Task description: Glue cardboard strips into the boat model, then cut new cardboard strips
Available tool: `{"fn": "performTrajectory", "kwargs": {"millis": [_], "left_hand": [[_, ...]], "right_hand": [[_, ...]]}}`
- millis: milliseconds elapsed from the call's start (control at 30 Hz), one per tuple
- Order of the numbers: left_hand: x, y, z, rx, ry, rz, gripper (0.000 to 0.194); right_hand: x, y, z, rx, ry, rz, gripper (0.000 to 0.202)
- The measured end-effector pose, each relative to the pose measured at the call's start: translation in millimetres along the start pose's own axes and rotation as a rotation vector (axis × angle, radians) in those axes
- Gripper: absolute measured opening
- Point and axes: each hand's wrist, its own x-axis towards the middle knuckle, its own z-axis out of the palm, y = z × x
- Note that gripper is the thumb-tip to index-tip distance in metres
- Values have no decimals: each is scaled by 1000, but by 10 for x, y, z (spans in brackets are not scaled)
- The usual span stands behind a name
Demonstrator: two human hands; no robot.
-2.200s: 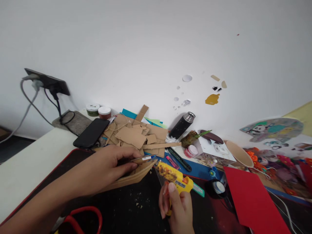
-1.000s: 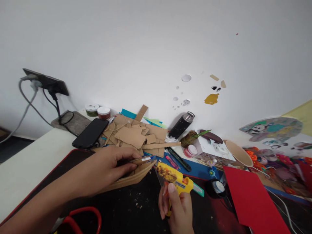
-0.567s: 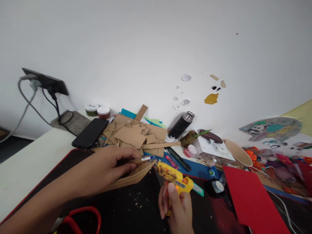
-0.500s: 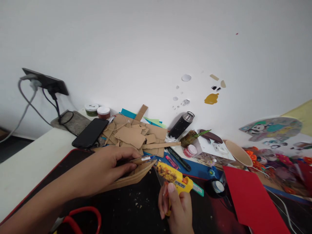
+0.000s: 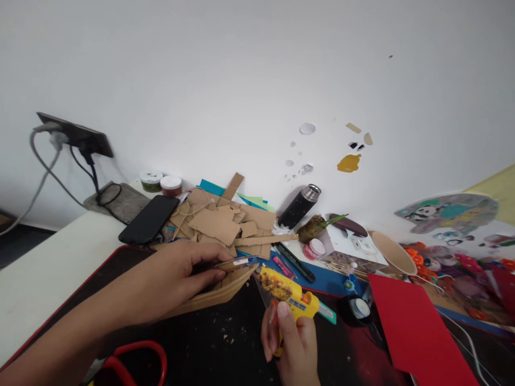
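My left hand [image 5: 181, 273] pinches a thin strip of cardboard inside a boat-shaped cardboard piece [image 5: 219, 296], which lies on the black mat [image 5: 225, 351]. Fingers of my right hand [image 5: 292, 338] wrap round the handle of a yellow glue gun [image 5: 281, 284] with brown stains on its barrel. The gun's nozzle points left and is at the pointed right end of the cardboard piece; whether they touch is unclear. Small pale scraps are scattered on the mat below.
Behind my hands lie cardboard scraps [image 5: 217, 225], a black phone [image 5: 149, 220] and a black bottle [image 5: 300, 206]. Red-handled scissors [image 5: 140, 346] are at the lower left. To the right are a dark jar with a white top [image 5: 359, 308] and red sheet [image 5: 418, 321].
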Motion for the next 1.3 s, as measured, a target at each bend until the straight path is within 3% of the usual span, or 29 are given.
{"fn": "performTrajectory", "kwargs": {"millis": [1300], "left_hand": [[-3,18,-4,-4,9,-6,24]], "right_hand": [[-7,-52,24,-38,17,19,71]]}}
